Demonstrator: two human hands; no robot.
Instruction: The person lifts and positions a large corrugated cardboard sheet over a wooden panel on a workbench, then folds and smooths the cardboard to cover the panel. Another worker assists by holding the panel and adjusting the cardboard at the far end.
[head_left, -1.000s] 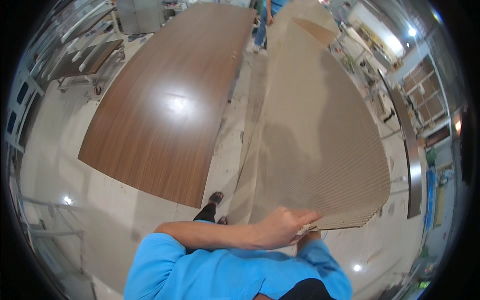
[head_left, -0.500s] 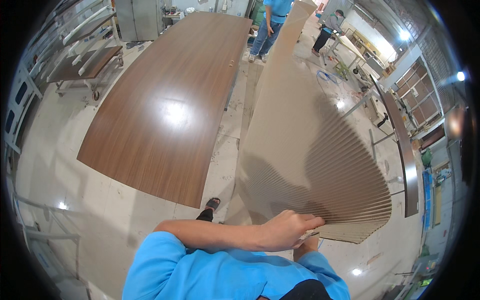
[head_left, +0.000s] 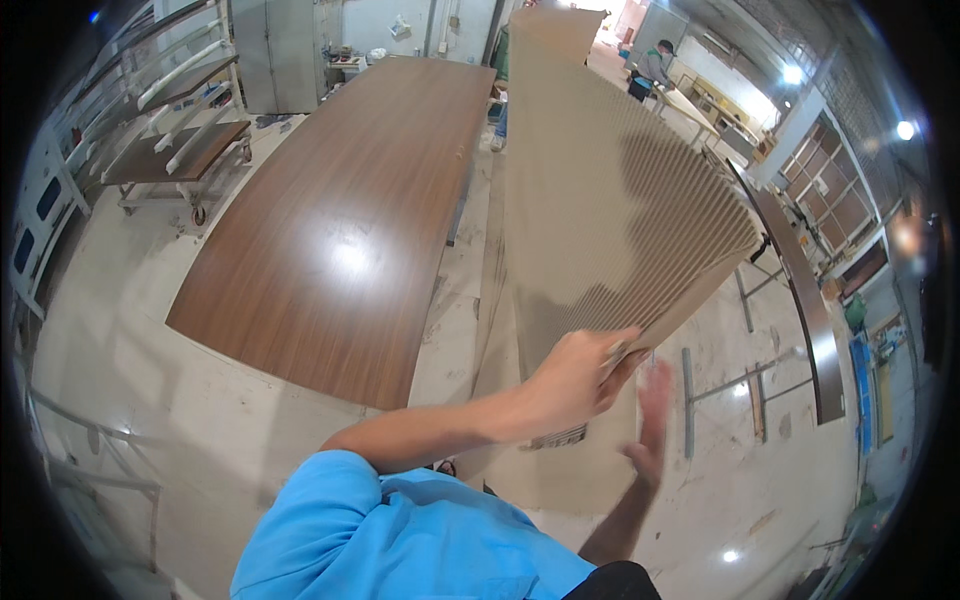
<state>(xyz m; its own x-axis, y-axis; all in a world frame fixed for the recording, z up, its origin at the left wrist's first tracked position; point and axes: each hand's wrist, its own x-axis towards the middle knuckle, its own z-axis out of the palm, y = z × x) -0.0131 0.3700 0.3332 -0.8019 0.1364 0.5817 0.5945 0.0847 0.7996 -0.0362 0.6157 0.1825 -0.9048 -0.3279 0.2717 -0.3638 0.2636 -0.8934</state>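
Note:
A long, bendy beige panel with fine grooves [head_left: 610,190] rises from my hands and runs away toward the far end of the room. My left hand [head_left: 578,378] is shut on its near edge, with the forearm reaching across from my blue sleeve. Lower down, my right hand [head_left: 652,415] is blurred with fingers apart, holding nothing. It sits just under the raised edge, in front of a flat beige sheet [head_left: 545,475] lying below. I cannot tell if it touches either one.
A big dark wood-grain tabletop [head_left: 340,230] lies to the left. A wheeled rack of boards [head_left: 180,150] stands at far left. A curved dark strip [head_left: 800,300] and metal bars [head_left: 740,370] lie on the floor at right. A person [head_left: 655,65] works far back.
The near end of the grooved panel has risen and the sheet now stands steeper. My right hand has come off its edge and dropped below it. My view has tilted up.

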